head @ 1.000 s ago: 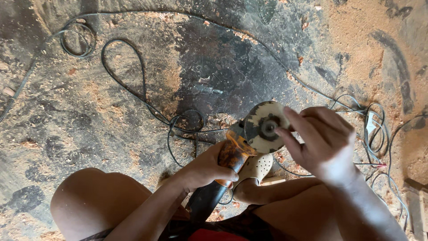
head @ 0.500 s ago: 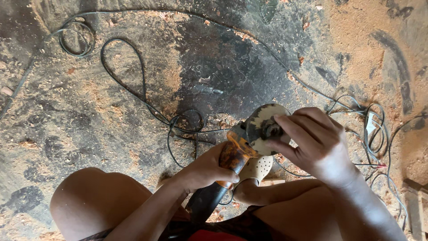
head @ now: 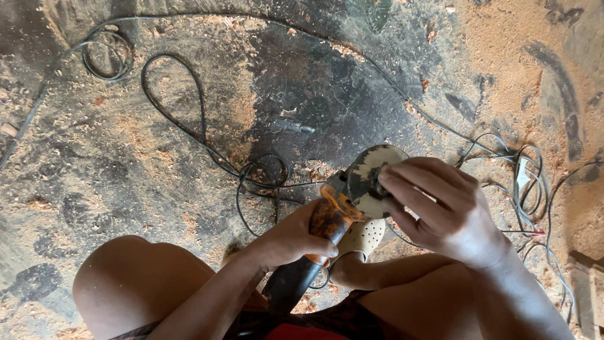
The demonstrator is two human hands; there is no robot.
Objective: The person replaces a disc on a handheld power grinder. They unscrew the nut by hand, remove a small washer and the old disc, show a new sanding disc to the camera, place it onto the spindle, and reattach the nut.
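Note:
An orange and black angle grinder point(head: 327, 223) points up and away from me, its round pale disc point(head: 368, 173) facing right. My left hand point(head: 286, 239) is wrapped around the grinder's body. My right hand point(head: 440, 211) covers the right half of the disc, its fingertips on the hub at the disc's middle. Whatever the fingertips pinch there is hidden. My bare knees show below, with a pale perforated shoe point(head: 365, 236) under the tool.
The dark concrete floor point(head: 302, 94) is strewn with sawdust. Black cables point(head: 182, 119) loop across it, one coil point(head: 107, 53) at the far left. More tangled wires point(head: 528, 182) lie at the right, beside a wooden block point(head: 588, 283).
My right hand has slid further over the disc, its fingers now on the hub. The grinder and my left hand have barely moved.

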